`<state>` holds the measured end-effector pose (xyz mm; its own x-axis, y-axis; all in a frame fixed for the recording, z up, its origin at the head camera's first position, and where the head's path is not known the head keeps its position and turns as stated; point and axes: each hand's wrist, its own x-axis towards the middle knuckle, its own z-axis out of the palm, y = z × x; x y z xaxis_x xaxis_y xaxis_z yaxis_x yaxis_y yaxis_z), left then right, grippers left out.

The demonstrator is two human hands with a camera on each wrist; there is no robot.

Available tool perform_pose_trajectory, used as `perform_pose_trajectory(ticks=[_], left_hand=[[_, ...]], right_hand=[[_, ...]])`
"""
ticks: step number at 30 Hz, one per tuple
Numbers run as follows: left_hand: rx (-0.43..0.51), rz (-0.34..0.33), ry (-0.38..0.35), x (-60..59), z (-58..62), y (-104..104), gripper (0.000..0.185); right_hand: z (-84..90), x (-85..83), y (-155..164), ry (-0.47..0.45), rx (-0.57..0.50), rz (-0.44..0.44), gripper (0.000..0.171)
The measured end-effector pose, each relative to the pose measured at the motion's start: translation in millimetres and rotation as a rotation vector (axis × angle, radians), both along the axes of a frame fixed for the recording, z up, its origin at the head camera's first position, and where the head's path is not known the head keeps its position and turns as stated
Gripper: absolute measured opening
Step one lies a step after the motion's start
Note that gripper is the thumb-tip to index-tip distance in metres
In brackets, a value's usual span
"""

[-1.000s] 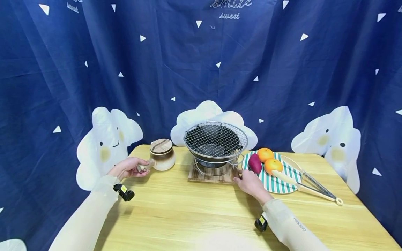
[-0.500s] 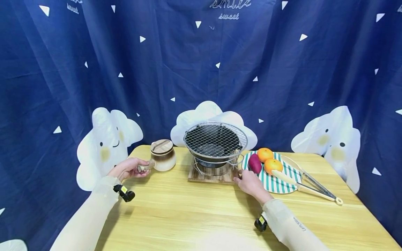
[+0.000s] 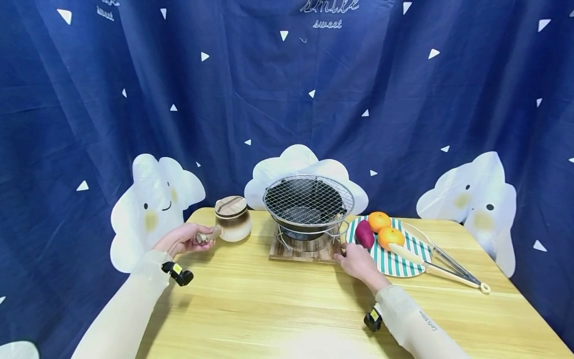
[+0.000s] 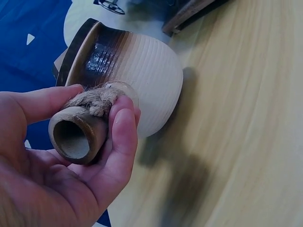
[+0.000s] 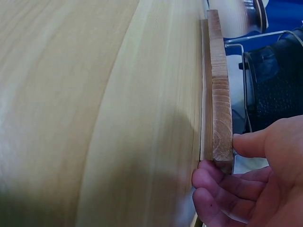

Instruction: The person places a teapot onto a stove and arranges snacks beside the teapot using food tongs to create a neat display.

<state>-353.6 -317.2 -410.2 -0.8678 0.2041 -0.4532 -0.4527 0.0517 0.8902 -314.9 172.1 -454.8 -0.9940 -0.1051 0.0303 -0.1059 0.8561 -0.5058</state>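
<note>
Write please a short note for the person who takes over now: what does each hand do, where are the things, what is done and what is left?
Left hand: grips the pot handle; the ceramic pot, lid on, stands on the table left of the grill.
Right hand: fingers on the near right corner of the wooden board under the wire-mesh grill.
Done: nothing on the mesh yet.
Left: sweet potato and two oranges wait on the striped plate; tongs lie across its right edge.

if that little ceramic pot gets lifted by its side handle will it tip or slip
The pot looks like thick glazed ceramic, so probably heavy for its size and breakable. Held only by the handle in the left hand, it may sag downward. The loose-looking wooden lid could slide off.
</note>
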Motion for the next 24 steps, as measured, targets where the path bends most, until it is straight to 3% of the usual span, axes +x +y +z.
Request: perform_pose_trajectory(ticks=[9, 24], left_hand=[[0.005, 0.002, 0.063, 1.5, 20.4, 1.7, 0.017], [0.013, 0.01, 0.062, -3.6, 57.5, 4.6, 0.02]], right_hand=[[1.0, -0.3, 0.4, -0.01, 0.018, -0.009, 0.022], [1.3, -0.1, 0.8, -0.015, 0.033, -0.005, 0.021]])
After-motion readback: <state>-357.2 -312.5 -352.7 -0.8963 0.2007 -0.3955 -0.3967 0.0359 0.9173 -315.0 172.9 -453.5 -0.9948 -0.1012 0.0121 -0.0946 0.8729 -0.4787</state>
